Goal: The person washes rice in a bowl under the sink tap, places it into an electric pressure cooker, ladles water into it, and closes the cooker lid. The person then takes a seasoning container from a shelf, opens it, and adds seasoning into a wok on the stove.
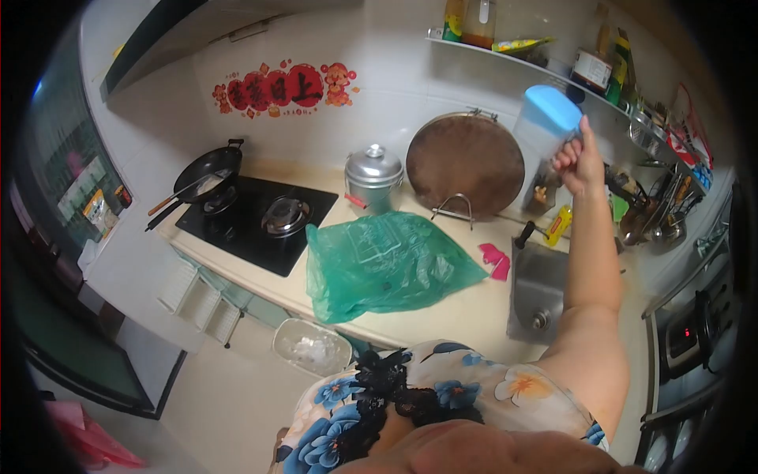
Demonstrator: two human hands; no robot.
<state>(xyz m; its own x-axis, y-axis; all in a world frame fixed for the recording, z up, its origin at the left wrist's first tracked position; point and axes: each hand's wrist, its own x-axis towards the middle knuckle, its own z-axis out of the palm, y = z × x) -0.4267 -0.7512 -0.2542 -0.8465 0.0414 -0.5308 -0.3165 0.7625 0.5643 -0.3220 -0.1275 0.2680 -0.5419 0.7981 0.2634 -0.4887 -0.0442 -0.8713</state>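
My right hand point(580, 162) is raised in front of the wall at the right, under the shelf, with its fingers curled and the thumb pointing up. It grips a translucent plastic container with a light blue lid point(554, 109); the exact grip point is partly hidden by the fingers. Below the raised arm is a steel sink point(538, 296). A large green plastic bag point(387, 265) lies on the counter in front of my body, its contents not clear. A bright pink cloth or glove point(495, 261) rests between the bag and the sink. My left hand is out of view.
On the black stove point(260, 221) sits a wok point(207, 174) with its handle sticking out. A lidded metal pot point(374, 175) and a round brown board point(466, 164) stand along the wall. Bottles line the wall shelf point(521, 59). A plastic bin point(312, 347) is below the counter.
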